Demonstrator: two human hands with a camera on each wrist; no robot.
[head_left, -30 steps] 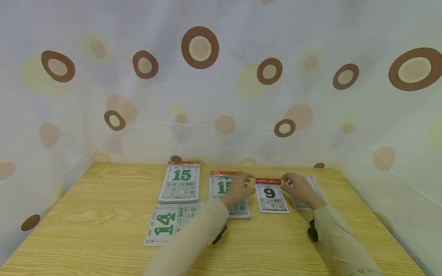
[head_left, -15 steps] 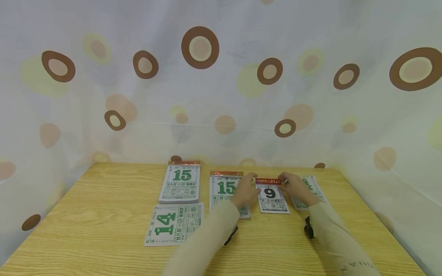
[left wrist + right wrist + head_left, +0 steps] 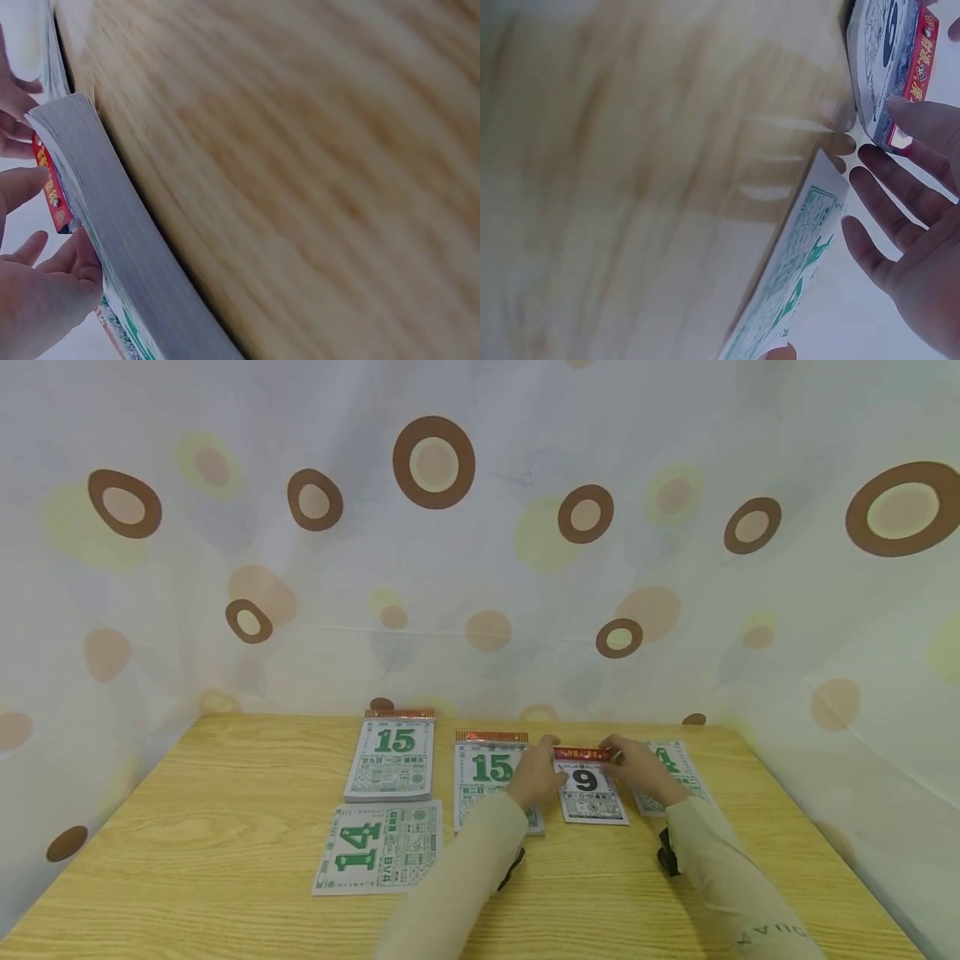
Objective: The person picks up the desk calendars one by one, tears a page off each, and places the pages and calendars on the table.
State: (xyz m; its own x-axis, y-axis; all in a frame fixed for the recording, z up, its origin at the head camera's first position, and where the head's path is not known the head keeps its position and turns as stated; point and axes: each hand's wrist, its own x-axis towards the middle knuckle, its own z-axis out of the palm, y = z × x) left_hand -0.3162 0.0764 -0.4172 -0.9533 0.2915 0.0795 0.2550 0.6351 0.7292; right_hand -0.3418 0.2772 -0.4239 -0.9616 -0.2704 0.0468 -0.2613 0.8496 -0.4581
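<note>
Two hands (image 3: 535, 775) (image 3: 645, 771) hold one "9" calendar (image 3: 594, 803); two "15" calendars (image 3: 393, 770) (image 3: 480, 783)

Between the fingers of the left hand (image 3: 534, 775) and right hand (image 3: 647, 772) lies the 9 calendar (image 3: 594, 805), on the table (image 3: 187, 827). Left of the left fingers lies the near 15 calendar (image 3: 477, 774), then the far 15 calendar (image 3: 390, 768), the 14 sheet (image 3: 378, 852) before it. Right of the right fingers, another sheet (image 3: 686, 774).

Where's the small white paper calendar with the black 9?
In the head view, the small calendar sits right of centre on the yellow wooden table, between the left hand and right hand, right of a white green-15 paper calendar.
</note>
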